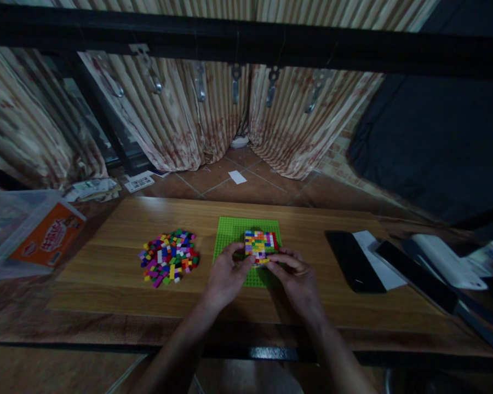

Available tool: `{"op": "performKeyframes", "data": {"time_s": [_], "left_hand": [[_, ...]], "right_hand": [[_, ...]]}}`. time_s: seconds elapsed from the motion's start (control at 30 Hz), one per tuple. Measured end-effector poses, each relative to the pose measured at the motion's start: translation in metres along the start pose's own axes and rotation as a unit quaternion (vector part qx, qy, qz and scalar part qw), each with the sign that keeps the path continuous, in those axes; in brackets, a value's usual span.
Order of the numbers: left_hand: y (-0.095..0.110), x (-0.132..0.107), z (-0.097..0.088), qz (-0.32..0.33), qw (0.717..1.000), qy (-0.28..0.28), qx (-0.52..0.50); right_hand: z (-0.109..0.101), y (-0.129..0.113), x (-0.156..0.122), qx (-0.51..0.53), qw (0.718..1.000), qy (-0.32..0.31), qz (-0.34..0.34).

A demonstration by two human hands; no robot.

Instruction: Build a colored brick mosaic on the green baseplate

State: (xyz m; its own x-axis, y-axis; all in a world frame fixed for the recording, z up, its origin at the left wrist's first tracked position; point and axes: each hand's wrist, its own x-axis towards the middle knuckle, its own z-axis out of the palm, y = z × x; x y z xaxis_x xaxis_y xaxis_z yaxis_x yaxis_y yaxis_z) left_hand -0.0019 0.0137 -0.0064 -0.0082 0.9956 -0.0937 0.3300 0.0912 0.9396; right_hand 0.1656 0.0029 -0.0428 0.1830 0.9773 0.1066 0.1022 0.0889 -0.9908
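A green baseplate (234, 230) lies in the middle of a wooden board (119, 268). A block of small coloured bricks (261, 242) is built on the plate's right part. My left hand (227, 275) and my right hand (294, 278) rest on the plate's near edge, fingers curled, their fingertips pinched against the near side of the brick block. What sits between the fingertips is too small to make out. A loose pile of coloured bricks (169, 256) lies on the board to the left of my left hand.
A black phone (354, 260) lies on white paper (378, 262) right of the plate, with another dark slab (419, 276) beyond it. A clear plastic box with an orange pack (45, 235) sits far left. Curtains (189, 126) and a tiled floor lie behind the board.
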Motion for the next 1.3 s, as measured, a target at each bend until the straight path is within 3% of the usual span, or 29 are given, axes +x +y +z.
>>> {"op": "performKeyframes", "data": {"time_s": [0.27, 0.7, 0.93, 1.13, 1.3], "left_hand": [[-0.007, -0.002, 0.015, 0.002, 0.998, 0.042, 0.04], [0.007, -0.001, 0.028, -0.064, 0.988, 0.1, 0.103], [0.008, 0.001, 0.033, -0.065, 0.981, 0.135, 0.121], [-0.004, 0.001, 0.021, -0.03, 0.994, 0.088, 0.065], [-0.009, 0.003, -0.012, -0.018, 0.993, 0.095, 0.06]], "right_hand": [[0.007, -0.001, -0.002, 0.005, 1.0, 0.026, 0.013], [0.01, 0.0, 0.001, 0.025, 0.998, 0.027, 0.053], [0.014, -0.004, 0.001, 0.038, 0.997, 0.047, 0.051], [0.01, 0.0, 0.001, 0.035, 0.998, 0.036, 0.031], [0.003, -0.006, -0.001, 0.06, 0.994, 0.06, 0.067]]}}
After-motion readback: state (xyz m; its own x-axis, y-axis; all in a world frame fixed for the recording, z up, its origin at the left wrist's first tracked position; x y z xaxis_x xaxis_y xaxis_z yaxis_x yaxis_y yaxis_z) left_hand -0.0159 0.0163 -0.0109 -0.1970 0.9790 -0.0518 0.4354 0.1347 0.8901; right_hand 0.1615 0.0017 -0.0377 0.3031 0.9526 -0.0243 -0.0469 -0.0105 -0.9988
